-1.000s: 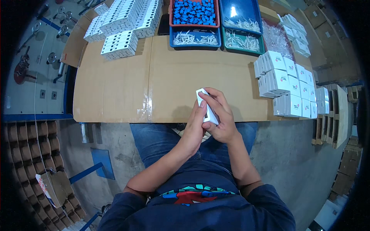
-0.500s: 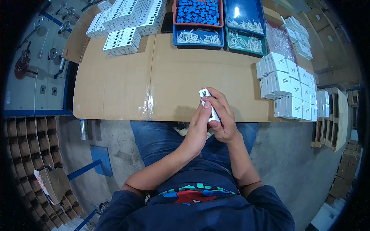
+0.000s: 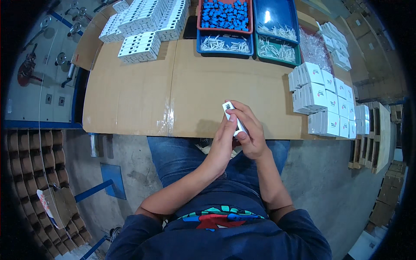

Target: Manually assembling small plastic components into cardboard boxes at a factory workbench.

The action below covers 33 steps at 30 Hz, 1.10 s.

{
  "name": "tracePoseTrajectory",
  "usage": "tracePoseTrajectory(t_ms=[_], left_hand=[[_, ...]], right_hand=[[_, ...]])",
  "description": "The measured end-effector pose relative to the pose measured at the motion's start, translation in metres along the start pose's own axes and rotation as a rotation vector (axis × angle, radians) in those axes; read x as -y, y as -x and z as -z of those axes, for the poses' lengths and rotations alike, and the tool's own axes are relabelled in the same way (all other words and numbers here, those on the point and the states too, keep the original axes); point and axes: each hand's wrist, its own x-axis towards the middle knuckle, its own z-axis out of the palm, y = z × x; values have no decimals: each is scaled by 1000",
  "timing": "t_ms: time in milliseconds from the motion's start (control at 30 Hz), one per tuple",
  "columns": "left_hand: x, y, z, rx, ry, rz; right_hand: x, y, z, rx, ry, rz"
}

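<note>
A slim white box (image 3: 227, 105) with a dark printed patch on its narrow side is held between both of my hands, just above the table's front edge. My left hand (image 3: 222, 145) closes on it from the left, thumb pressed on its upper face. From the right, my right hand (image 3: 253, 136) wraps its fingers around the far end and keeps its thumb near the close end. The fingers cover much of the box, so its underside is hidden.
White blocks (image 3: 138, 47) are stacked at the back left of the cardboard-covered table (image 3: 125, 95). Trays hold blue pieces (image 3: 224, 16) and white plugs (image 3: 223, 44). White boxes (image 3: 331, 102) stand piled at the right, beside clear plastic bags (image 3: 314, 50).
The white box has tilted slightly, and my right thumb has shifted a little on it. Both hands stay around it in nearly the same place.
</note>
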Motion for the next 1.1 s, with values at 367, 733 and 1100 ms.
tracePoseTrajectory(t_ms=[367, 733, 1100], left_hand=[[-5, -14, 30, 113, -81, 55], [-4, -21, 27, 23, -4, -55], [-8, -20, 24, 2, 27, -43]], right_hand=[[9, -3, 2, -22, -285, -236], [9, -5, -6, 71, 112, -73], [7, -7, -8, 91, 164, -59]])
